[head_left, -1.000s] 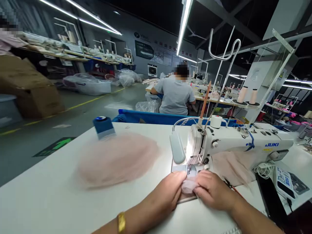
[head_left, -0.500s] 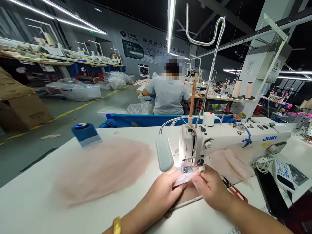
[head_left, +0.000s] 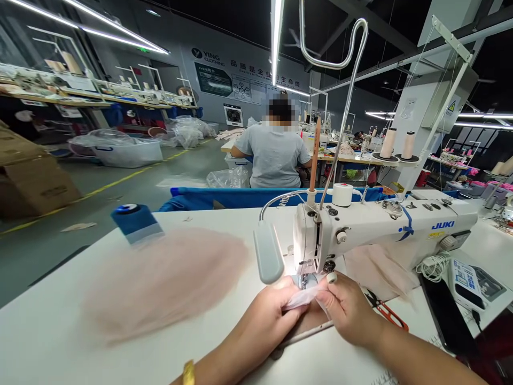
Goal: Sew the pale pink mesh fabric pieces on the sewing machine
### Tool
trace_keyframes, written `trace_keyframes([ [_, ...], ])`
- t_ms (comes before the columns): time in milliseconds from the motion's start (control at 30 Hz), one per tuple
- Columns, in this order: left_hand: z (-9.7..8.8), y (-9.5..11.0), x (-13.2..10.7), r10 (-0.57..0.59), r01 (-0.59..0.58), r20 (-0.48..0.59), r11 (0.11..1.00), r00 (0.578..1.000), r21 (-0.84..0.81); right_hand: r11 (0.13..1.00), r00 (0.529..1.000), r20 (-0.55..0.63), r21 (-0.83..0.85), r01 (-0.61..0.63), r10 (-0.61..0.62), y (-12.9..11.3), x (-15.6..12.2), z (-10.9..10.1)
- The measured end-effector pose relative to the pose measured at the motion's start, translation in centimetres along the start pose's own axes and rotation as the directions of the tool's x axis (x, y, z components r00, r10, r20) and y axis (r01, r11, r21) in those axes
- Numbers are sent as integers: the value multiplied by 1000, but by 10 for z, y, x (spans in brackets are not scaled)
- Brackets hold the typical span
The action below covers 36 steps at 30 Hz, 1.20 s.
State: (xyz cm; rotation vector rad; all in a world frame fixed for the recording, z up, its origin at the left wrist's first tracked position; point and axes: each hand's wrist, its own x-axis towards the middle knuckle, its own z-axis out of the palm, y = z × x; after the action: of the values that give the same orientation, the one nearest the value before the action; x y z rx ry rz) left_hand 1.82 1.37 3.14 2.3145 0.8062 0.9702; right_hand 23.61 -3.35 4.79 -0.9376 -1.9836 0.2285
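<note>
Under the head of a white sewing machine (head_left: 360, 227), a piece of thin pale pink fabric (head_left: 303, 298) is stretched between my two hands. My left hand (head_left: 276, 307) pinches its left side between thumb and fingers, just in front of the presser foot (head_left: 303, 280). On the other side my right hand (head_left: 347, 310) grips the fabric's right edge, close to the needle area. Whether the fabric's far edge lies under the foot, I cannot tell. More sheer pink fabric (head_left: 172, 283) lies spread on the table to the left. Red-handled thread snips (head_left: 387, 310) rest beside my right hand.
A blue thread cone (head_left: 136, 222) stands at the table's back left. A grey lamp head (head_left: 268, 252) hangs left of the needle. Pink cloth (head_left: 379, 272) lies behind the machine arm. At right are a black phone (head_left: 449, 315) and a control box (head_left: 468, 283). A person (head_left: 276, 149) sits ahead.
The camera view has shifted slightly. Both hands keep their hold on the fabric, which sits a touch lower and nearer, with a little more of the metal by the presser foot showing.
</note>
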Motion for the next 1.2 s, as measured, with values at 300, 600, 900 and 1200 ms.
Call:
trace_keyframes([
  [300,-3,13,-13,204,-204,14,973,979,107,974,941,295,-98,204,-167,6,-10,-10],
  [600,9,11,-45,311,-307,42,893,950,329,932,881,441,-218,290,-171,-3,-17,-22],
  [900,13,-3,-39,359,-345,20,878,933,333,935,905,396,-238,263,-154,-2,-12,-21],
  [1200,0,4,-20,295,-286,21,905,955,315,942,929,369,-293,161,-43,3,-10,-19],
])
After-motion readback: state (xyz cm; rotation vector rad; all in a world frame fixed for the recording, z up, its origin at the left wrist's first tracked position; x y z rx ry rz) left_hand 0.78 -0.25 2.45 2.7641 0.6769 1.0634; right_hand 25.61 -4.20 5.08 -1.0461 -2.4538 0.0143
